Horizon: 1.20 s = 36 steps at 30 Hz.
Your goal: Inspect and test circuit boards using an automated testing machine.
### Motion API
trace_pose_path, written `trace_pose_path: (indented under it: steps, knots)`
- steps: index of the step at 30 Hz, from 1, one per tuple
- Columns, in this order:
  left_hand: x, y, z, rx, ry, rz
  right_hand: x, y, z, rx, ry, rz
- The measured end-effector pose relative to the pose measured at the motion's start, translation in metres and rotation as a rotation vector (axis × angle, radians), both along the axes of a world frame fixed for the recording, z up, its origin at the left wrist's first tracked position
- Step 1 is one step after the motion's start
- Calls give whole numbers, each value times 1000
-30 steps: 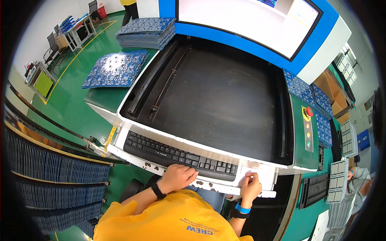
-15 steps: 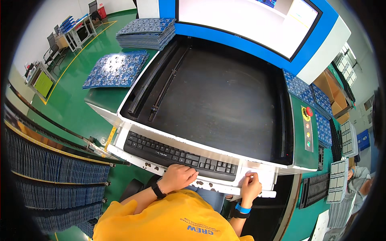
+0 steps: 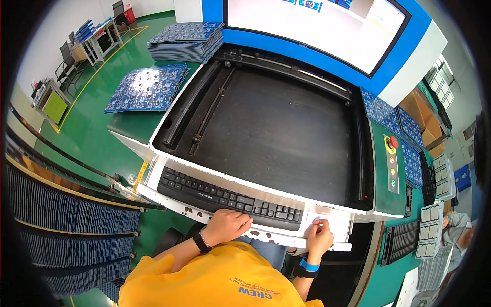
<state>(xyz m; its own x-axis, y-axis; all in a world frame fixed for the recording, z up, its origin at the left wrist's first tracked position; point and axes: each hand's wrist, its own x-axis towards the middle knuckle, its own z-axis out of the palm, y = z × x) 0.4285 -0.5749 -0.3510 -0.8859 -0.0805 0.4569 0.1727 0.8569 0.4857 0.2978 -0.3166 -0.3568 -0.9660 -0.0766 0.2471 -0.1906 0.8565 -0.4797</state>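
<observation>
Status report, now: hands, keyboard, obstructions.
Left hand at keyboard, hiding part of its near edge. Right hand at tray, right of keyboard. Most keys visible.

The long, curved plastic keyboard [image 3: 190, 194] is black with pale key markings; the white metal keyboard tray [image 3: 340, 245] is blotched dark brown along its front edge. The broad, flat machine bed [image 3: 286, 138] is black. A bright blue housing [image 3: 422, 23] frames the wide rectangular screen [image 3: 296, 25], mostly white and pinkish grey with blue patches. The red mushroom-shaped button [image 3: 394, 142] sits against yellow on the green side panel [image 3: 381, 184]. The thin stacked circuit boards [image 3: 146, 89] are blue, densely speckled whitish. The yellow fabric shirt [image 3: 204, 276] bears blue lettering; the glossy floor [image 3: 87, 128] is green.
</observation>
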Motion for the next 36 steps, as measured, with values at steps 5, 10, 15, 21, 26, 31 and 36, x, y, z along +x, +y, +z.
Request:
trace_pose_path:
  steps: [5, 10, 15, 21, 26, 31, 36]
  knots:
    - [2, 0, 1, 0, -1, 8, 0, -1, 1, -7, 13, 14]
    - [1, 1, 2, 8, -15, -17, 2, 3, 4, -60, 11, 24]
    - [-6, 4, 2, 77, 4, -81, 3, 41, 57, -248, -139, 79]
    - [-6, 7, 5, 32, -65, -9, -18, 88, 206, -210, 33, 395]
    - [-9, 8, 13, -7, -164, -26, -132, 160, 256, -6, 196, 122]
    - [-10, 1, 56, 219, -298, -72, -287, 245, 217, 268, 243, -54]
    - [-11, -30, 158, 166, -178, -150, -371, 286, 184, 377, 63, -251]
